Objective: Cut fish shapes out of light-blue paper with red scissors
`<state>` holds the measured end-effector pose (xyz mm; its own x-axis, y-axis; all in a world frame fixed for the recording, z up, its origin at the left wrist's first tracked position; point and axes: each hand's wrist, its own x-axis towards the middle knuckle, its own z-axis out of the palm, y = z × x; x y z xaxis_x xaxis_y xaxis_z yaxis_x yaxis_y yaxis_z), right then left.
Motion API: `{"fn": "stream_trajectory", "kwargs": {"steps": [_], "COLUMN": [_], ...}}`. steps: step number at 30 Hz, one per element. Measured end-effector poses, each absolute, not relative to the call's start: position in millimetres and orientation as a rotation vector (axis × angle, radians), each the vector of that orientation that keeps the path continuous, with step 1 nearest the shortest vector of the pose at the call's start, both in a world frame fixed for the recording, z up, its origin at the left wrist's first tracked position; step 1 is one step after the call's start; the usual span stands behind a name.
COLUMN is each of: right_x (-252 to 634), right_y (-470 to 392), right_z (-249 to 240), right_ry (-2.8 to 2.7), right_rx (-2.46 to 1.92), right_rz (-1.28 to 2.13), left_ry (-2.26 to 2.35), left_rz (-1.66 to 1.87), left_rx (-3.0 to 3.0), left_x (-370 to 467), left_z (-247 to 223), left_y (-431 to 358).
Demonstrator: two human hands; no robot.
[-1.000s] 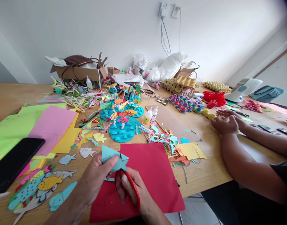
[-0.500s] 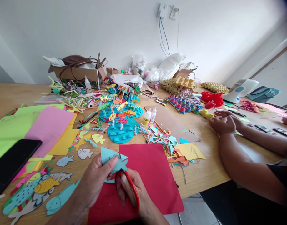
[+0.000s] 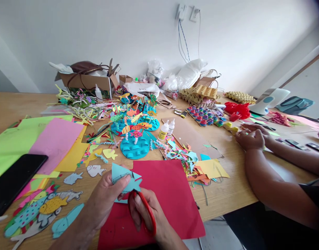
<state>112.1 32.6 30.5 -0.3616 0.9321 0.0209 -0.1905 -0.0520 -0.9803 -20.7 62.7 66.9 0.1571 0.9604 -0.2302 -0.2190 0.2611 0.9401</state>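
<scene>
Between thumb and fingers, my left hand pinches a light blue paper piece with a dark fish outline drawn on it. Red-handled scissors are gripped by my right hand, fingers in the loops. Their blades are at the lower edge of the paper and mostly hidden by it. Beneath both hands a red sheet lies on the table. Several cut paper fish lie left of my left hand, among them a yellow one and a light blue one.
A black phone and coloured sheets lie on the left. Ahead are blue bases with paper fish, glue bottles and paper scraps. Another person's hands and arms rest at the right.
The view has shifted slightly. My hands, the blue paper and the scissors hold nearly the same positions as before.
</scene>
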Motion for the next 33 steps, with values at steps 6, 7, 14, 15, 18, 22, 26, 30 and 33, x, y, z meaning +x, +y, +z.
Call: {"fn": "stream_trajectory", "kwargs": {"steps": [6,7,14,15,18,22,26,30,33], "right_x": [113,113,115,115,115,116,117,117,117], "right_y": [31,31,32,32,32,33,34,34,34], "right_z": [27,27,33,34,36,37,40,41,41], "right_ry": [-1.335,-1.335,-1.350,-1.352,-1.365,-1.401,-1.416,-1.426,-1.423], "right_rx": [-0.908,-0.913,-0.930,-0.943,-0.968,-0.957,-0.956,-0.972,-0.992], "right_rz": [1.591,1.595,1.619,1.619,1.613,1.611,1.604,1.581,1.577], "left_ry": [1.040,1.041,1.086,1.081,1.061,1.045,1.021,1.025,1.032], "left_rz": [1.012,1.011,0.987,0.988,0.974,0.964,0.921,0.909,0.915], "left_rx": [0.928,0.929,0.923,0.920,0.917,0.930,0.976,1.024,1.010], "left_x": [-23,-24,-26,-26,-27,-28,-31,-30,-28], "left_z": [70,71,75,76,80,80,75,72,74], "left_y": [63,63,64,64,63,63,66,67,65]}}
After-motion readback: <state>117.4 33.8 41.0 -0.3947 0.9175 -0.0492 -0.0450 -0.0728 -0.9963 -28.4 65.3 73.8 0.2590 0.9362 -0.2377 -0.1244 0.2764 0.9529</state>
